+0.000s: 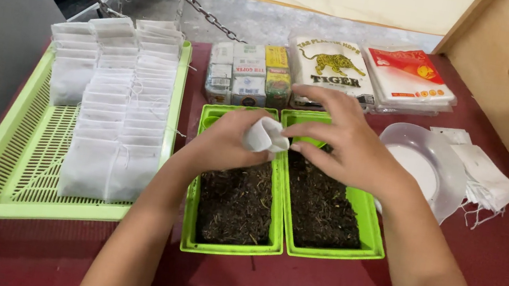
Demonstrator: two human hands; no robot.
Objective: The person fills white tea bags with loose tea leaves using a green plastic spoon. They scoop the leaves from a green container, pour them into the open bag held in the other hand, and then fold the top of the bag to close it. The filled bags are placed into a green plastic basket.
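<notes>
My left hand (222, 141) and my right hand (343, 143) meet over two green trays and both grip a small white filter bag (264, 136). The left hand holds it from below, and the right hand's fingers pinch its top. The left green tray (189, 221) and the right green tray (370, 235) stand side by side and hold dark loose tea leaves (236, 205). Whether the bag is filled, I cannot tell.
A large light-green slotted tray (26, 168) at the left carries rows of filled white bags (117, 108). A white scoop (428, 165) and loose empty bags (487, 176) lie at the right. Small boxes (248, 74) and flat packets (375, 70) stand behind, with a wooden panel at far right.
</notes>
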